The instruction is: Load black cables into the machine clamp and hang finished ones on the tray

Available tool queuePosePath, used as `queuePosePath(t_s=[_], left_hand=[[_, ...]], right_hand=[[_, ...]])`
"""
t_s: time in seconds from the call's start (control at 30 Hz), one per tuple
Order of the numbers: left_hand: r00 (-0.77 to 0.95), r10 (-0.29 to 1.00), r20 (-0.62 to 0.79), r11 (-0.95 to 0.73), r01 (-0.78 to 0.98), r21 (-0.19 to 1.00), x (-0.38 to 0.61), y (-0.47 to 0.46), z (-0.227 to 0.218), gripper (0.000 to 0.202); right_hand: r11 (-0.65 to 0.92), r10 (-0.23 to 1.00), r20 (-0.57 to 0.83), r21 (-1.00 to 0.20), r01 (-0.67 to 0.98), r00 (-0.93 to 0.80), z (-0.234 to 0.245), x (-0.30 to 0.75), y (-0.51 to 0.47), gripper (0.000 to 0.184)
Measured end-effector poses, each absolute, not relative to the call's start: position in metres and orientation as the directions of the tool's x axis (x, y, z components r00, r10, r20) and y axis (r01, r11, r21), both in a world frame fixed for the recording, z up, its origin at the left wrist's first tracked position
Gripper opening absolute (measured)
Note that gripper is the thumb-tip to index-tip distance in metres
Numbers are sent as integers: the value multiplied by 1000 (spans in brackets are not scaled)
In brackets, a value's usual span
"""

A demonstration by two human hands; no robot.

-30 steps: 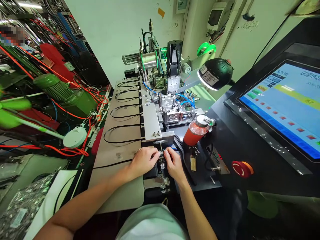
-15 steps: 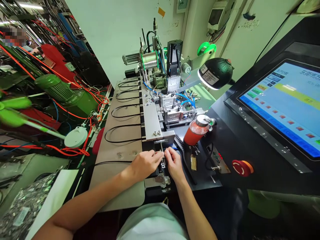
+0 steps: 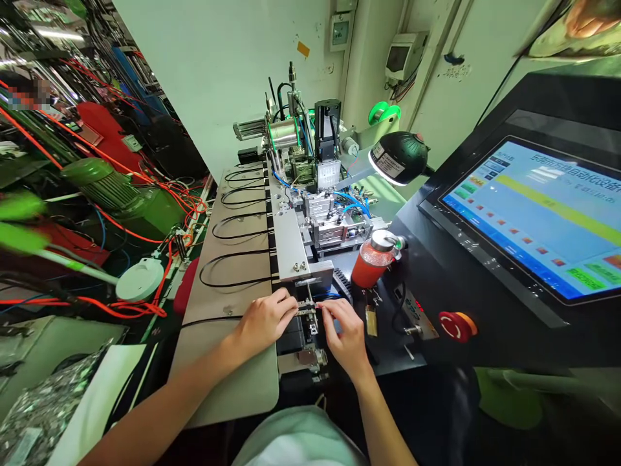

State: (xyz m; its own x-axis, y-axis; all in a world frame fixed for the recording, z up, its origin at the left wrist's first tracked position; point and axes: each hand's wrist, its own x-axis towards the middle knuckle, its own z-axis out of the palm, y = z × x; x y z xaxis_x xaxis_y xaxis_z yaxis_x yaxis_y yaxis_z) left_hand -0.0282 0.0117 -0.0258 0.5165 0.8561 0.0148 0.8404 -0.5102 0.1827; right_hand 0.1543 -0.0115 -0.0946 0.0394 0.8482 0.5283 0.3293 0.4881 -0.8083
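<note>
My left hand (image 3: 264, 319) rests on the near end of the beige conveyor plate (image 3: 228, 272), fingers curled and pinching the end of a black cable (image 3: 208, 320) at a small metal fixture (image 3: 309, 317). My right hand (image 3: 342, 330) sits just right of that fixture, thumb and forefinger pinched on a tiny part at the cable's tip; I cannot make it out. Further black cable loops (image 3: 233, 268) lie in a row along the plate, their ends clamped in the dark carrier strip (image 3: 270, 220).
Behind the fixture stands an assembly machine (image 3: 310, 175) with blue hoses and a wire spool. A red bottle (image 3: 371, 260), a lamp (image 3: 398, 157), a red emergency button (image 3: 453, 325) and a touch screen (image 3: 538, 213) stand right. Red cables and a green motor (image 3: 111, 188) crowd the left.
The view shifted down and left a little. Both hands stay at the fixture; my right hand has slid slightly down and right, its fingers still pinched.
</note>
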Motion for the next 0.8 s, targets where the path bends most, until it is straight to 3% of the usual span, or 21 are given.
queuePosePath(t_s=[0.1, 0.63, 0.8], left_hand=[[521, 854, 10, -513, 838, 185, -28, 12, -25, 20], [515, 857, -17, -505, 845, 174, -27, 12, -23, 21], [520, 854, -11, -509, 841, 183, -30, 12, -24, 21]], right_hand=[[470, 844, 528, -812, 346, 92, -92, 158, -15, 21], [464, 866, 499, -829, 312, 38, -90, 156, -17, 21], [397, 862, 466, -865, 308, 198, -89, 160, -19, 21]])
